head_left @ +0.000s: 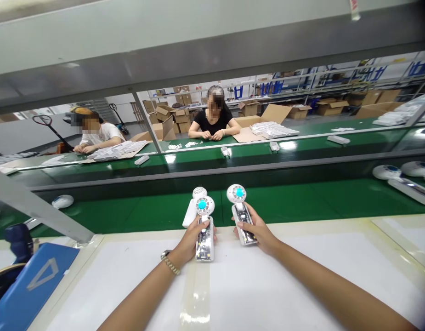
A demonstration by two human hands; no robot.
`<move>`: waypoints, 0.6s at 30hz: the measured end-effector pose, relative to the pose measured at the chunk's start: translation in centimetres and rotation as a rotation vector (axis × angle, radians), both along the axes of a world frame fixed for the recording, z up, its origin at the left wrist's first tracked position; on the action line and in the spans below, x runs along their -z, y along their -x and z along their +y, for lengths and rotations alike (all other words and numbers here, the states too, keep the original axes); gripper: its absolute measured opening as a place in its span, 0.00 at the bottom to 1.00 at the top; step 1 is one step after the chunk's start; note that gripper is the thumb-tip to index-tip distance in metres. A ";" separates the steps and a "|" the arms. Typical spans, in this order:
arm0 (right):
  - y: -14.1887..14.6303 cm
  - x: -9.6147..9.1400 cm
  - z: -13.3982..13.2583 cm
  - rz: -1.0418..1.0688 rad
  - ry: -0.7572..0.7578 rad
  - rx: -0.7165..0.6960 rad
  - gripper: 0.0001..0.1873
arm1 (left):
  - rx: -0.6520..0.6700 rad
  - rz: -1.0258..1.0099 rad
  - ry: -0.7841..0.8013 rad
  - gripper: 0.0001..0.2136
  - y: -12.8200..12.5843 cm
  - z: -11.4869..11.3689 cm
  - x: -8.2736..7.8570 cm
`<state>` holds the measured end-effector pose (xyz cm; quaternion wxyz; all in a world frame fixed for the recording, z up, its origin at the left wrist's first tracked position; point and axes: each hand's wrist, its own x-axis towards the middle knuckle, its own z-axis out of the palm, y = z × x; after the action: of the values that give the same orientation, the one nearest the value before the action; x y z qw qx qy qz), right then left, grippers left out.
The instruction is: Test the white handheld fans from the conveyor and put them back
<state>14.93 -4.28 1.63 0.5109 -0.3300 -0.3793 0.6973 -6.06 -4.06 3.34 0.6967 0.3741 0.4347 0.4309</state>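
One white round-headed device (204, 243) is gripped in your left hand (191, 237), thumb across its exposed innards, while your right hand (260, 231) curls around a matching device (244, 225) just beside it. Beyond your left hand, another white unit (189, 214) lies on the green belt (136, 209); beneath both hands spreads the white table (267, 289).

Held devices (204, 243) look plastic, the far belt (195, 161) glossy.
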 end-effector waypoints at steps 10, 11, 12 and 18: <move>0.3 -0.1 0.1 0.028 0.120 -0.042 0.19 | 0.041 -0.093 0.022 0.14 0.8 0.3 0.7; 0.3 -0.1 0.2 0.040 0.143 -0.040 0.19 | 0.061 -0.090 0.020 0.13 0.8 0.2 0.6; 0.2 -0.2 0.3 0.056 0.158 -0.043 0.19 | 0.074 -0.088 0.016 0.13 0.7 0.2 0.6; -0.1 0.1 0.3 0.075 0.123 -0.071 0.24 | 0.096 -0.110 -0.016 0.16 0.6 0.0 0.6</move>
<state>15.01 -3.95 1.50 0.4784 -0.3205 -0.3279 0.7490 -6.62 -4.10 2.78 0.7364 0.3756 0.3740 0.4204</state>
